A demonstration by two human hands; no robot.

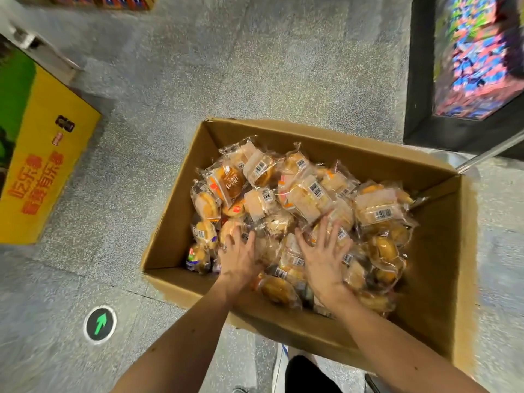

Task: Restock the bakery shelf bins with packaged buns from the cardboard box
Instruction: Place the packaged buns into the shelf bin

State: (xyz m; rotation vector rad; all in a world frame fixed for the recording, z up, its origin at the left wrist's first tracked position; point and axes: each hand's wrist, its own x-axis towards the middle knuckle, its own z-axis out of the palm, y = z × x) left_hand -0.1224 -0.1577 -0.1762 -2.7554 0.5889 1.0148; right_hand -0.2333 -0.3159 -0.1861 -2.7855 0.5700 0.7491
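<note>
- Walls of the cardboard box (pixel 340 150) stand up on all four sides, top open. The right inner wall is tall and bare, and the heap sits lower than the rim.
- Packaged buns (pixel 300 194) in clear wrappers fill the box floor, piled highest toward the far side. A little room shows in the near left corner.
- Left hand (pixel 239 255) lies palm down on the buns near the left wall, fingers spread and grasping nothing.
- Right hand (pixel 323 259) lies flat on the middle of the heap, fingers splayed, also holding nothing.
- Speckled grey floor (pixel 198 66) lies open beyond and left of the box.
- A yellow carton (pixel 48 165) stands well apart at left, and a green arrow marker (pixel 100 323) is set in the floor near the box's near left corner.
- A dark-framed display (pixel 419 80) of bright packets stands close to the far right corner, and a metal bar (pixel 490 151) slants over that corner.
</note>
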